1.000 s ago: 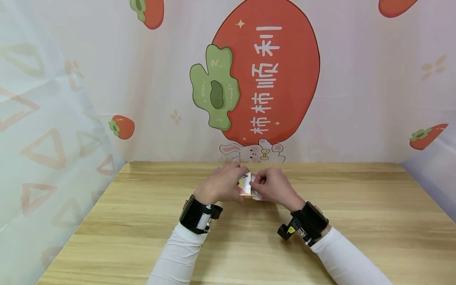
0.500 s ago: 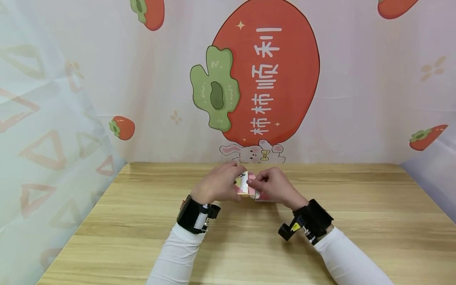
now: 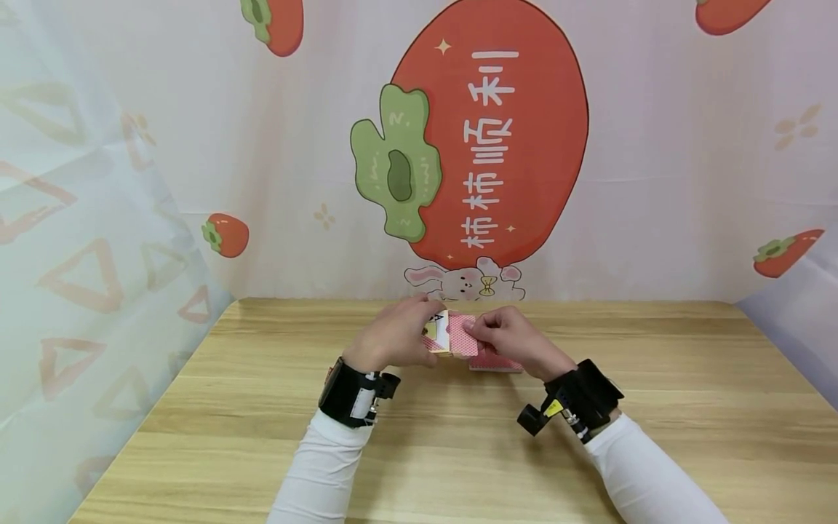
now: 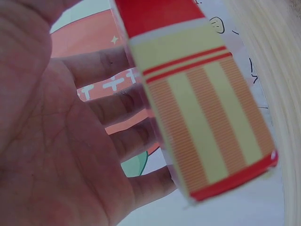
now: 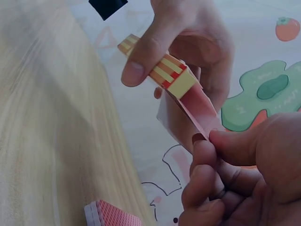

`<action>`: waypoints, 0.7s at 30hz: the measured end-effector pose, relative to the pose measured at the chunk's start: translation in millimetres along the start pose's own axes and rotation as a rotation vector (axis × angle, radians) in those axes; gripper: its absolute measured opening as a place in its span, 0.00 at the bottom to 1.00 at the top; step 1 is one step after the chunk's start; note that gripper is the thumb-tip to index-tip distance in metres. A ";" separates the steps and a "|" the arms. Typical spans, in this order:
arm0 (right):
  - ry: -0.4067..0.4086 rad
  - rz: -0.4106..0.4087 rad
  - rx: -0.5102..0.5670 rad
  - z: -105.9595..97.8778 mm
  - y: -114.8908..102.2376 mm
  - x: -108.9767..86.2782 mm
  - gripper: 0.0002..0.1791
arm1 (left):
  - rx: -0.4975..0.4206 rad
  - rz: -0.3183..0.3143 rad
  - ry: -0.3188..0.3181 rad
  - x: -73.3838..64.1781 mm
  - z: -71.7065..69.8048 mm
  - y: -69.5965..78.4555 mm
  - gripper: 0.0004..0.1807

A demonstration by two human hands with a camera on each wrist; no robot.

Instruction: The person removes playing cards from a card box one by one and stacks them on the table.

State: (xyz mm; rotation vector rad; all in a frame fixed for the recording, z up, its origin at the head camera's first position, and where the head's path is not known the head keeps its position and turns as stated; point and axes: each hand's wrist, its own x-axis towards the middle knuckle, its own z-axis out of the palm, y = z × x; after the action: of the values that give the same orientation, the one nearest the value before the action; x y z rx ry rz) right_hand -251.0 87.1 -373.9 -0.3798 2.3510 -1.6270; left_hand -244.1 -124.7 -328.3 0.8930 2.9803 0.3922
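My left hand point(image 3: 393, 336) grips a playing card box point(image 3: 437, 333), white with an "A" and red print, above the table. Its striped narrow side point(image 4: 202, 108) fills much of the left wrist view, the fingers behind it. At the box's right end, my right hand point(image 3: 517, 340) pinches the edge of a red-patterned panel point(image 3: 463, 336) between thumb and forefinger. I cannot tell whether this panel is a flap or a card. The right wrist view shows the pink inside point(image 5: 200, 110) of the open end. Below lies a red-backed deck of cards point(image 3: 495, 362).
Everything is over a light wooden table point(image 3: 432, 451). A printed cloth backdrop point(image 3: 641, 182) with persimmons and a rabbit hangs along the table's far edge. Each wrist wears a black camera band point(image 3: 353, 393).
The box and my left hand have shifted left, and my right wrist slightly right. More of the red-patterned panel shows between the hands, and more of the deck below is uncovered.
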 end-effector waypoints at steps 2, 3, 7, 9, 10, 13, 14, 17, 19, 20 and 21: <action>-0.017 0.004 0.014 -1.9 0.6 0.3 0.16 | -0.001 0.000 -0.001 0.0 -0.4 -0.7 0.37; -0.024 0.004 0.018 -3.0 1.0 0.4 0.16 | 0.000 0.002 -0.001 0.1 -0.5 -1.0 0.37; -0.043 0.007 0.014 -7.8 0.7 0.1 0.15 | -0.003 -0.005 0.003 -0.2 -1.0 -2.5 0.38; -0.051 0.010 0.009 -10.5 -0.5 -0.4 0.14 | -0.001 -0.010 0.009 -0.2 -1.6 -3.0 0.39; -0.055 0.014 0.006 -11.6 -1.2 -0.6 0.14 | 0.000 -0.012 0.012 -0.3 -1.9 -3.3 0.39; -0.073 0.022 -0.007 -14.8 -3.0 -0.8 0.14 | 0.000 -0.018 0.014 -0.2 -2.6 -3.6 0.39; -0.076 0.028 -0.013 -15.7 -3.2 -0.7 0.14 | 0.001 -0.022 0.012 -0.2 -2.7 -3.7 0.39; -0.083 0.037 -0.032 -18.5 -3.4 -1.0 0.14 | 0.004 -0.028 0.010 -0.8 -3.3 -3.6 0.39; -0.081 0.044 -0.052 -20.5 -2.8 -1.6 0.14 | 0.007 -0.031 0.006 -1.2 -3.3 -3.6 0.39; -0.078 0.049 -0.063 -21.4 -2.5 -2.0 0.15 | 0.006 -0.033 0.002 -1.5 -3.3 -3.6 0.39; -0.074 0.051 -0.079 -22.1 -2.6 -2.5 0.15 | 0.004 -0.034 0.000 -1.7 -3.3 -3.5 0.39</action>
State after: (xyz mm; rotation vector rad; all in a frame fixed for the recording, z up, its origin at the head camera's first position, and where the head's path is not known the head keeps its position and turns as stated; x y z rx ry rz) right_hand -256.3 106.4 -363.8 -0.3858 2.3550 -1.4751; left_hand -244.8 -129.2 -326.1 0.8411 2.9929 0.3850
